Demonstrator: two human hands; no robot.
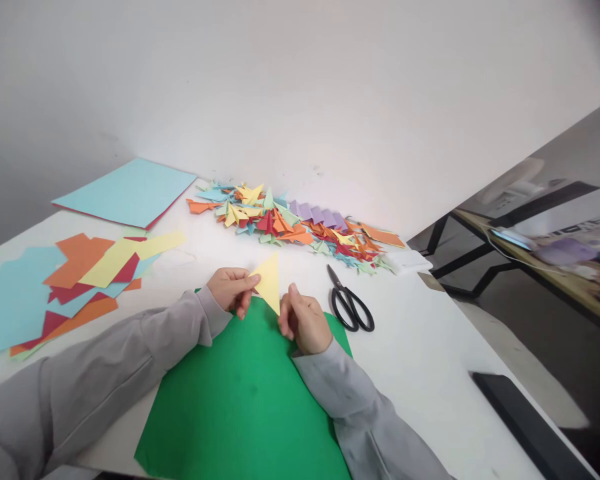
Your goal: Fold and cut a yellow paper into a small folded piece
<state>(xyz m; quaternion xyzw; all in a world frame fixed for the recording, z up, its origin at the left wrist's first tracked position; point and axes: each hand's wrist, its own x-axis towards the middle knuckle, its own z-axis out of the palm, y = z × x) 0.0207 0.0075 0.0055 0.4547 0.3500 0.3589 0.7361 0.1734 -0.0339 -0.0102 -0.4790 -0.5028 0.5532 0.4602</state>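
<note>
One yellow paper triangle (269, 283), head view: held up between both hands, above far edge of green sheet (250, 400). Left hand (233, 290): pinching near corner between thumb and fingers. Right hand (305, 320): loosely curled, thumb raised, just beside lower tip; contact with paper hard to tell.

Likely a folding step. Best to keep left pinch firm but light, line up edges before pressing, then run right thumb along crease from left-hand grip outward. Better pressed flat on green sheet beneath hands than in mid-air; risk otherwise of a skewed fold.

Counts, same view. Hands: two. Triangle in grip: one. Green sheet: one, under both hands. Scissors (340, 287): one pair, just right of right hand. Blue sheet (130, 190): one, beyond left hand, with red showing underneath. Paper scraps (100, 260), left of left hand: at least two yellow; orange and red too overlapped to count. Folded paper pieces (280, 223), beyond both hands: dozens, too heaped for a count.
</note>
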